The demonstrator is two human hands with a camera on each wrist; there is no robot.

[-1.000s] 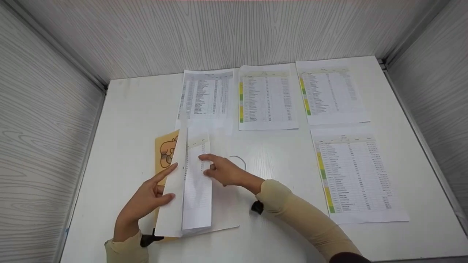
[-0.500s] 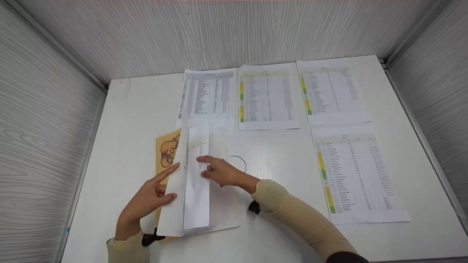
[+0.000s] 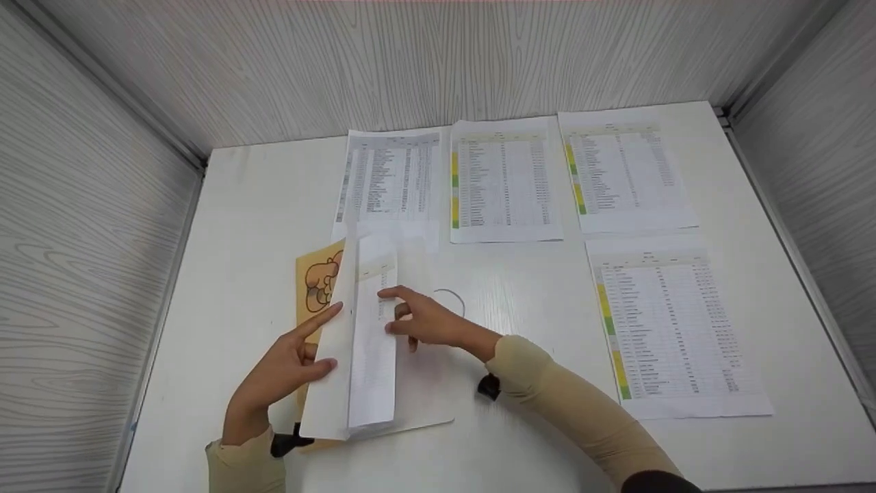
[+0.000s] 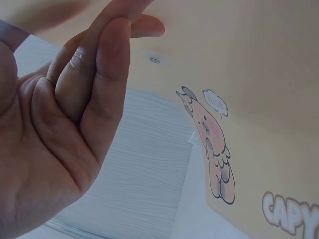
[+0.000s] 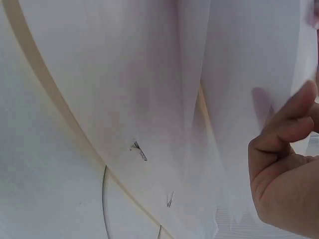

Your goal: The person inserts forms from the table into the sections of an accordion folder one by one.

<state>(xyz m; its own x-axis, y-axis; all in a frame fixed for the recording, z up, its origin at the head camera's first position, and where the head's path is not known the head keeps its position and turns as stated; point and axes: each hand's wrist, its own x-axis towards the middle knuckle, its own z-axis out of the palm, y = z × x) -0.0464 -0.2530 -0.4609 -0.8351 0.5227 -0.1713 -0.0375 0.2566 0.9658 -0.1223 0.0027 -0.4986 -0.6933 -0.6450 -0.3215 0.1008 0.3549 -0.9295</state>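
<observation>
A tan folder (image 3: 311, 274) with a capybara cartoon lies at the left-centre, its white inner panel (image 3: 328, 383) raised at a slant. My left hand (image 3: 284, 366) grips this raised side, index finger and thumb on the white face. In the left wrist view, its other fingers are curled beside the tan cover (image 4: 264, 114). A folded printed sheet (image 3: 373, 370) stands up inside the folder. My right hand (image 3: 431, 322) pinches its free edge between index finger and thumb. Through the thin paper (image 5: 239, 64) a fingertip's shadow shows in the right wrist view.
Three printed table sheets lie along the back: a grey-headed sheet (image 3: 393, 178), a middle sheet (image 3: 506, 181) and a right one (image 3: 623, 171). Another colour-marked sheet (image 3: 674, 329) lies at the right. Small metal fasteners (image 5: 139, 149) show inside the folder. A thin dark arc (image 3: 458, 300) is on the table.
Both hands keep nearly the same places on the folder and the sheet. The sheet's free edge has moved slightly left relative to the folder. The whole head view has shifted a little.
</observation>
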